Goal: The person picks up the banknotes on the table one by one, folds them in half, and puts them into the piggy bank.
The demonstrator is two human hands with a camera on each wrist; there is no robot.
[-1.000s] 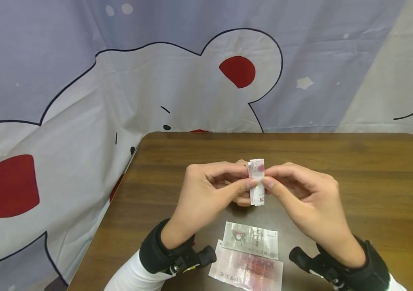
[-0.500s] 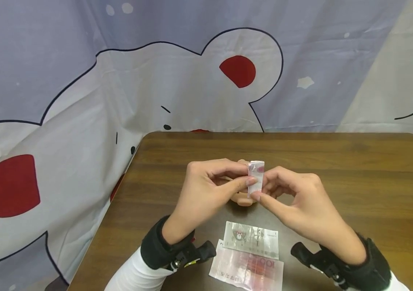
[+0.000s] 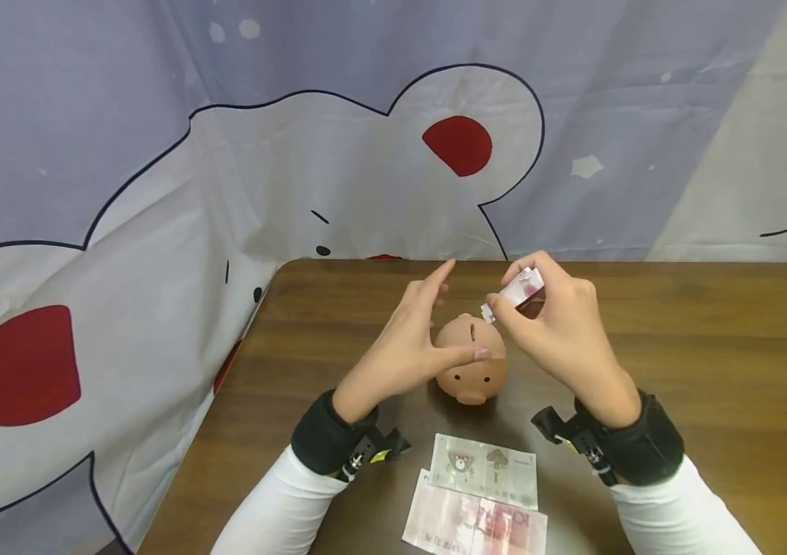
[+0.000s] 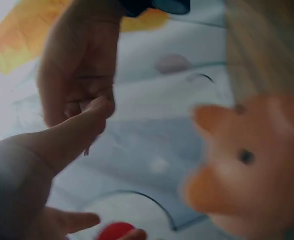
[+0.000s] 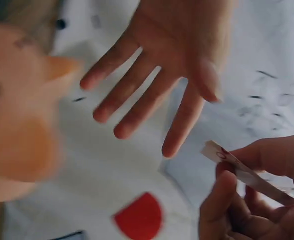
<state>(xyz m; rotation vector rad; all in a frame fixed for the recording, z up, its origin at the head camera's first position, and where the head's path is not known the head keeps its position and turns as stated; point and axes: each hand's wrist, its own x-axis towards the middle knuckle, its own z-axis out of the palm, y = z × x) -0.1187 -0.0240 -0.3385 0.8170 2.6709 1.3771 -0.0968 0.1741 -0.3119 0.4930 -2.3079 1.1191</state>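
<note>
An orange-pink piggy bank (image 3: 490,347) with a slot on top stands on the table, its snout facing me. My right hand (image 3: 559,324) pinches a folded banknote (image 3: 523,286) between thumb and fingers, above and to the right of the slot. In the right wrist view the folded banknote (image 5: 251,176) shows as a narrow flat strip. My left hand (image 3: 407,339) is spread at the piggy bank's left side, its thumb reaching across over the pig's head. All fingers of the left hand (image 5: 161,60) are straight and hold nothing. The left wrist view shows the pig (image 4: 266,165) blurred.
Two flat banknotes lie in front of the piggy bank, overlapping: a greenish one (image 3: 483,469) on top of a pinkish 100 note (image 3: 442,516). The wooden table (image 3: 712,370) ends at a back edge against a printed curtain (image 3: 282,169).
Both hands held the folded banknote; the left has let go and opened out to the left. The right has lifted the note away and tilted it, uncovering the piggy bank.
</note>
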